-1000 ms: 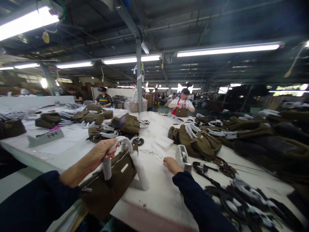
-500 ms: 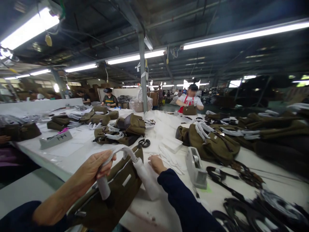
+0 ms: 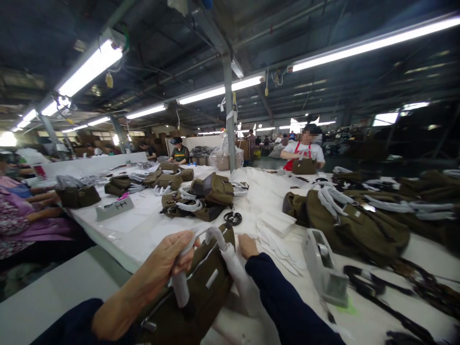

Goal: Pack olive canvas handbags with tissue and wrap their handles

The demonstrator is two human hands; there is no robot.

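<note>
My left hand (image 3: 179, 251) is closed around the white-wrapped handle (image 3: 215, 235) of an olive-green handbag (image 3: 212, 299). The bag leans at the table edge before me, its zipper and small pale label facing up. White wrapping also covers the handle's lower ends, one of them hanging below my left hand. My right hand (image 3: 247, 245) is beside the bag's far right edge, close to or touching it; its fingers are mostly hidden. White gloves (image 3: 276, 249) lie just right of that hand.
A grey tape dispenser (image 3: 325, 268) stands to the right, near dark straps (image 3: 384, 297). Olive bags (image 3: 355, 220) are piled at right and further back (image 3: 212, 191). A black tape roll (image 3: 233, 218) lies beyond my bag. Co-workers sit at left (image 3: 32, 215) and stand across the table (image 3: 304, 153).
The view has turned left, so everything sits further right and a co-worker at the left shows more. My left hand keeps its hold on the handle; my right hand stays beside the bag.
</note>
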